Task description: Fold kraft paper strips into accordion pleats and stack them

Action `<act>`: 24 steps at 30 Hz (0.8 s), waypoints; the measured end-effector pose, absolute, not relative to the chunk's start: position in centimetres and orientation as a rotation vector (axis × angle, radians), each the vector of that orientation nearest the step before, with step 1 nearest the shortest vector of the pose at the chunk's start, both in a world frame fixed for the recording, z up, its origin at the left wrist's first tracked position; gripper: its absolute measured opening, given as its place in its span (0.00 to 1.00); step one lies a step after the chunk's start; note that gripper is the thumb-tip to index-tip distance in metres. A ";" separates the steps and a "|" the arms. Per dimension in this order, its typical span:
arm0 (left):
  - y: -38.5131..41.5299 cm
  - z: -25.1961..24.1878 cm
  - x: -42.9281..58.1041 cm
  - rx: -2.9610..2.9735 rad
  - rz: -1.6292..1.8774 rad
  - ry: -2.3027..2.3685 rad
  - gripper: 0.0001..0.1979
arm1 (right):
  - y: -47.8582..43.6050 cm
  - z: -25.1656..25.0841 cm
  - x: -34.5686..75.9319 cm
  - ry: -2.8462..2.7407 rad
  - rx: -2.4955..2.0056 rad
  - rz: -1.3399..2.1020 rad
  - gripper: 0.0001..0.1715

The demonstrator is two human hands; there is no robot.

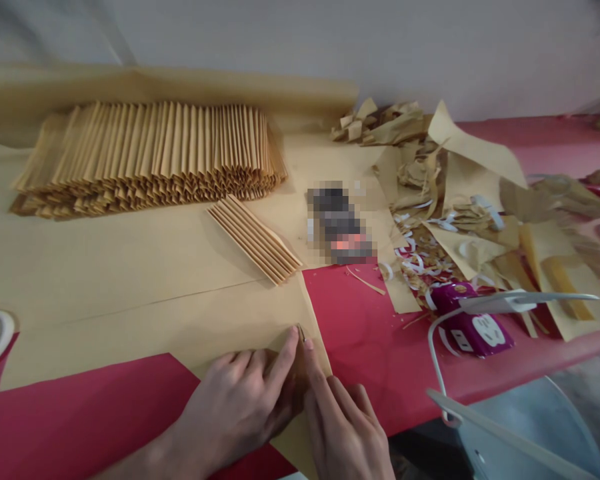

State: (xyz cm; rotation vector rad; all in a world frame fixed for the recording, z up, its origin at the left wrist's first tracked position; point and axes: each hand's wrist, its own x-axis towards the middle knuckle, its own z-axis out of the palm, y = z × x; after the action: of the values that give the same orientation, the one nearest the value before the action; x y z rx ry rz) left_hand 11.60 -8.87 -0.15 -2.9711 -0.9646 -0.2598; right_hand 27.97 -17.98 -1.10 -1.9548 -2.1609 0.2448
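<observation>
A large sheet of brown kraft paper (100,320) lies under both hands. My left hand (235,400) rests on it, its index finger stretched toward the sheet's right edge and the other fingers bent; its thumb is hidden. My right hand (347,427) is closed, the index finger extended along a thin, pointed metal tool (301,332). Only the tool's tip shows, touching or just above the paper beside my left index fingertip. A small pleated strip of brown paper (255,240) lies beyond my hands.
A long stack of pleated paper (150,153) stands at the back left. A blurred-out dark device (343,223) lies right of centre. Paper scraps (420,257), a purple power strip (480,327) and a white cable (433,353) are on the red table (360,333). A white ring (3,340) sits far left.
</observation>
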 end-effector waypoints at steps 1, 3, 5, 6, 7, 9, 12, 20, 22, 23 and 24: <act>-8.9 -0.1 11.6 -2.972 -0.261 -0.964 0.27 | -18.0 -1.2 28.0 -2.162 -1.960 0.243 0.39; -8.9 -0.1 11.6 -2.973 -0.268 -0.968 0.27 | -18.2 -1.6 28.1 -2.194 -1.934 0.233 0.38; -8.9 -0.1 11.6 -2.977 -0.272 -0.973 0.26 | -18.4 -1.9 28.3 -2.254 -1.903 0.206 0.37; -8.9 -0.1 11.7 -2.977 -0.277 -0.974 0.26 | -18.5 -2.0 28.3 -2.284 -1.892 0.183 0.36; -8.9 -0.1 11.7 -2.977 -0.280 -0.975 0.26 | -18.5 -2.1 28.4 -2.306 -1.888 0.165 0.36; -8.9 -0.1 11.7 -2.975 -0.284 -0.975 0.26 | -18.6 -2.2 28.4 -2.333 -1.876 0.144 0.36; -8.9 -0.1 11.7 -2.976 -0.293 -0.979 0.26 | -18.5 -1.9 28.4 -2.326 -1.869 0.167 0.37; -8.9 -0.1 11.7 -2.993 -0.300 -0.973 0.27 | -18.3 -1.2 28.3 -2.142 -1.888 0.264 0.38; -8.8 -0.1 11.7 -2.995 -0.296 -0.990 0.27 | -18.3 -1.2 28.3 -2.114 -1.891 0.286 0.38; -8.8 0.0 11.7 -2.998 -0.296 -0.996 0.27 | -18.3 -1.2 28.3 -2.107 -1.890 0.299 0.38; -8.8 0.0 11.7 -3.001 -0.293 -0.999 0.27 | -18.4 -1.2 28.3 -2.098 -1.891 0.309 0.38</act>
State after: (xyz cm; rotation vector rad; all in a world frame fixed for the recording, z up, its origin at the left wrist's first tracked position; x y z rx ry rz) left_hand 11.73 -8.78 -0.02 -3.0015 -0.9994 -0.2927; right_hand 28.29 -18.36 -1.20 -1.8906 -2.0984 0.3086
